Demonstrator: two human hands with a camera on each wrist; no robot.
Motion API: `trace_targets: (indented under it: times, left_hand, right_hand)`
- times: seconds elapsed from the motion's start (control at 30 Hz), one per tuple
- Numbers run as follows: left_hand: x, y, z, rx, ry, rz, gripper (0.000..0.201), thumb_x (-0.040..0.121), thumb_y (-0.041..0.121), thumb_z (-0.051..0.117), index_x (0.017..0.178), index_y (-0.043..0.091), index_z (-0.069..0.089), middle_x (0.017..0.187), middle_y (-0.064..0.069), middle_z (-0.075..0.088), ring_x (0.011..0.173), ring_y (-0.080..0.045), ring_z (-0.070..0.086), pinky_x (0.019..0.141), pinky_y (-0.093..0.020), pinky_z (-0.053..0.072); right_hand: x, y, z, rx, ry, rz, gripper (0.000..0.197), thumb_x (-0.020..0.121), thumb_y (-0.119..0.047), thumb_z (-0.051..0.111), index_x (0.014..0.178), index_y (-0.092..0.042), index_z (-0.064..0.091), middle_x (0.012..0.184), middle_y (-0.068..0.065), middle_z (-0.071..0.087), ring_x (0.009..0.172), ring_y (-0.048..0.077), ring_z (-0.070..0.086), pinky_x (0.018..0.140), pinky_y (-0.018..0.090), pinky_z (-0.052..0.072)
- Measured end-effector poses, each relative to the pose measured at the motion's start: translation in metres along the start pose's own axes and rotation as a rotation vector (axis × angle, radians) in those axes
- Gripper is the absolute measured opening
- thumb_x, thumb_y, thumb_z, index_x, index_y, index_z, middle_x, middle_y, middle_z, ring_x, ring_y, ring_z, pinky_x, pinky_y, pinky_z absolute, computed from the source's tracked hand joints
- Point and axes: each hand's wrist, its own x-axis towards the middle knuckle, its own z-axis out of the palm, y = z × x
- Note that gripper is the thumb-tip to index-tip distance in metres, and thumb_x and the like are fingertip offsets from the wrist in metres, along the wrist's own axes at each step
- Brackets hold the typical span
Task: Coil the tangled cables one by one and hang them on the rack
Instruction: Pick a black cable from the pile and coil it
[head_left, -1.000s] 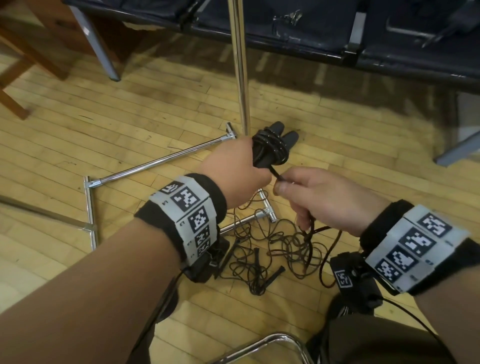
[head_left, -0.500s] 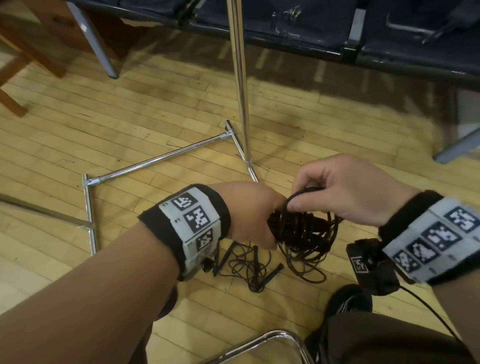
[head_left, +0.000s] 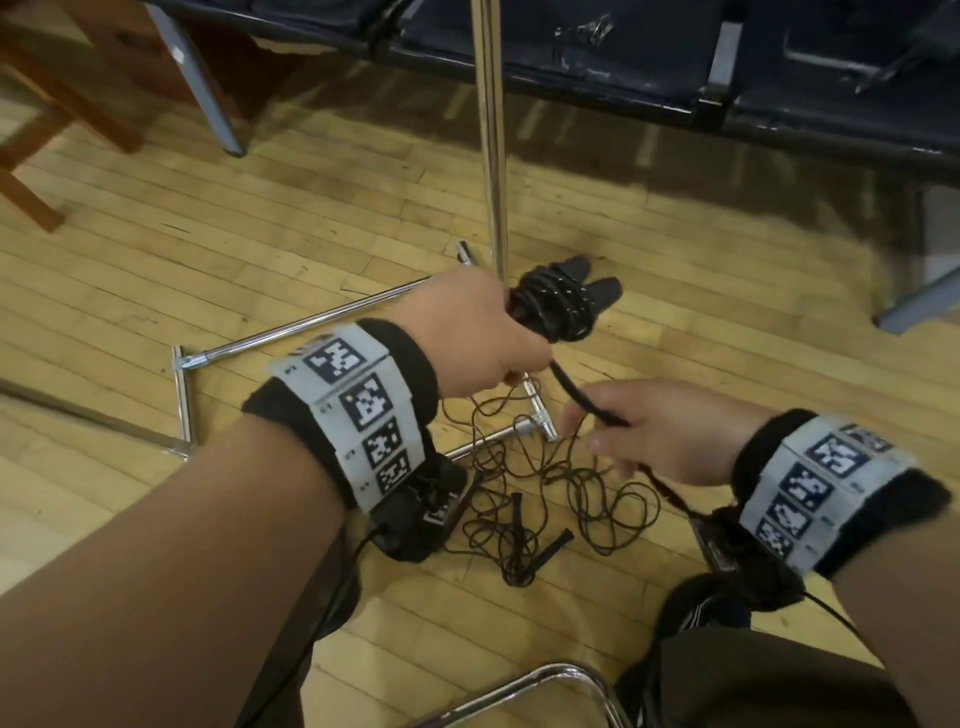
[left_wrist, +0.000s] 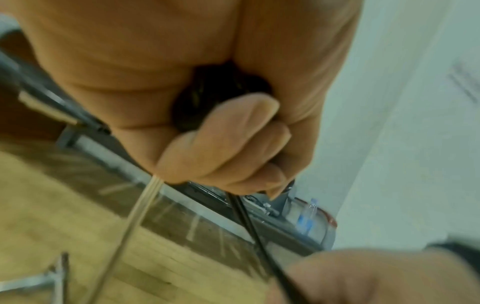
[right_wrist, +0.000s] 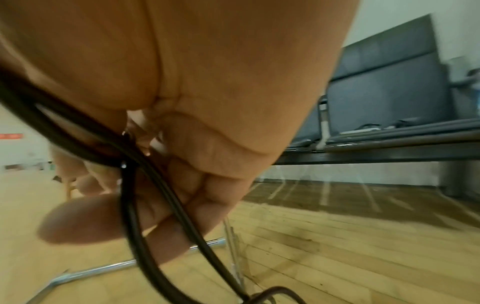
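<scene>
My left hand (head_left: 483, 332) grips a tight black cable coil (head_left: 553, 306) beside the chrome rack pole (head_left: 493, 156); two plug ends stick out past the coil. In the left wrist view the fingers (left_wrist: 228, 144) are curled round the dark bundle (left_wrist: 207, 98). A taut black cable (head_left: 576, 389) runs from the coil down to my right hand (head_left: 660, 431), which pinches it. The right wrist view has the cable (right_wrist: 135, 185) crossing the fingers (right_wrist: 109, 216) in a loop. A tangle of thin dark cables (head_left: 545, 493) lies on the floor below both hands.
The rack's chrome base bars (head_left: 311, 332) lie on the wooden floor (head_left: 260, 234). A row of dark bench seats (head_left: 675, 62) stands behind, wooden furniture (head_left: 52, 104) at the far left. A chrome tube (head_left: 519, 686) curves near the bottom edge.
Half a second ago both hands met low, winding a loop onto the coil. The left hand has lifted the coil up beside the pole; the right hand has slid down along the cable.
</scene>
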Motion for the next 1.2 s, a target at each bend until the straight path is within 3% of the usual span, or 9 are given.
trace_targets:
  times: [0.1,0.23,0.33,0.43,0.7,0.87,1.0,1.1,1.2]
  left_hand:
    - [0.003,-0.005,0.008,0.38,0.055,-0.033,0.03,0.087,0.035,0.075,0.077,0.025,0.048,0.076,0.003,0.059,0.061,-0.008,0.054,0.043,-0.021,0.036]
    - [0.003,-0.009,0.022,0.633,-0.134,-0.005,0.025,0.097,0.033,0.069,0.089,0.018,0.05,0.076,0.003,0.049,0.064,-0.01,0.048,0.055,-0.022,0.038]
    - [-0.002,-0.004,0.035,0.77,-0.3,0.112,0.019,0.102,0.033,0.062,0.107,0.014,0.061,0.081,0.002,0.05,0.08,-0.017,0.056,0.069,-0.026,0.038]
    - [-0.009,0.007,0.043,0.809,-0.438,0.223,0.024,0.1,0.032,0.063,0.119,0.017,0.066,0.079,0.004,0.053,0.064,-0.01,0.048,0.055,-0.023,0.034]
    - [-0.013,0.017,0.045,0.812,-0.439,0.386,0.023,0.102,0.027,0.062,0.124,0.022,0.06,0.079,0.01,0.044,0.066,-0.009,0.043,0.052,-0.014,0.028]
    - [-0.007,0.008,0.033,0.597,-0.261,0.304,0.014,0.095,0.029,0.07,0.104,0.032,0.059,0.093,0.008,0.06,0.087,-0.014,0.06,0.07,-0.026,0.046]
    - [-0.001,-0.001,0.025,0.302,0.078,0.233,0.039,0.087,0.031,0.08,0.118,0.035,0.056,0.11,0.011,0.05,0.092,-0.007,0.056,0.079,-0.023,0.05]
    - [0.001,-0.003,0.023,-0.037,0.186,0.098,0.053,0.091,0.026,0.076,0.135,0.03,0.047,0.108,0.01,0.062,0.082,-0.009,0.07,0.067,-0.024,0.061]
    - [0.003,-0.001,0.026,-0.475,0.034,-0.013,0.031,0.1,0.025,0.064,0.127,0.013,0.057,0.107,-0.004,0.075,0.082,-0.016,0.079,0.075,-0.04,0.067]
  right_hand:
    - [0.0,-0.02,0.008,-0.091,-0.009,-0.092,0.01,0.101,-0.049,0.048,0.102,-0.056,0.054,0.087,-0.042,0.058,0.074,-0.01,0.062,0.059,0.019,0.044]
    - [-0.005,-0.036,0.006,-0.224,0.143,-0.234,0.017,0.101,-0.052,0.044,0.097,-0.043,0.058,0.081,-0.019,0.062,0.083,-0.008,0.055,0.06,0.021,0.046]
    - [-0.013,-0.038,0.0,-0.184,0.198,-0.271,0.015,0.098,-0.051,0.049,0.091,-0.047,0.061,0.085,-0.027,0.062,0.085,-0.009,0.056,0.058,0.015,0.041]
    - [-0.018,-0.033,-0.01,-0.107,0.219,-0.253,0.025,0.086,-0.061,0.05,0.087,-0.043,0.067,0.087,-0.032,0.064,0.081,-0.008,0.06,0.059,0.018,0.045]
    - [-0.01,-0.012,-0.015,0.021,0.283,-0.173,0.032,0.074,-0.058,0.077,0.087,-0.034,0.06,0.073,-0.032,0.061,0.063,-0.012,0.055,0.058,0.007,0.041]
    - [-0.009,-0.008,-0.02,0.019,0.18,-0.077,0.033,0.091,-0.062,0.054,0.097,-0.035,0.071,0.075,-0.018,0.07,0.06,-0.007,0.059,0.055,0.018,0.04]
    - [-0.016,-0.009,-0.029,0.163,0.303,-0.084,0.038,0.093,-0.061,0.048,0.089,-0.034,0.074,0.063,0.006,0.064,0.054,0.019,0.055,0.061,0.05,0.049]
    - [-0.016,-0.011,-0.031,0.323,0.463,-0.088,0.032,0.096,-0.054,0.052,0.087,-0.033,0.074,0.058,0.007,0.059,0.053,0.017,0.051,0.056,0.038,0.049]
    - [-0.012,-0.014,-0.03,0.431,0.551,-0.073,0.033,0.098,-0.048,0.055,0.091,-0.023,0.074,0.064,0.019,0.06,0.056,0.02,0.052,0.061,0.034,0.048]
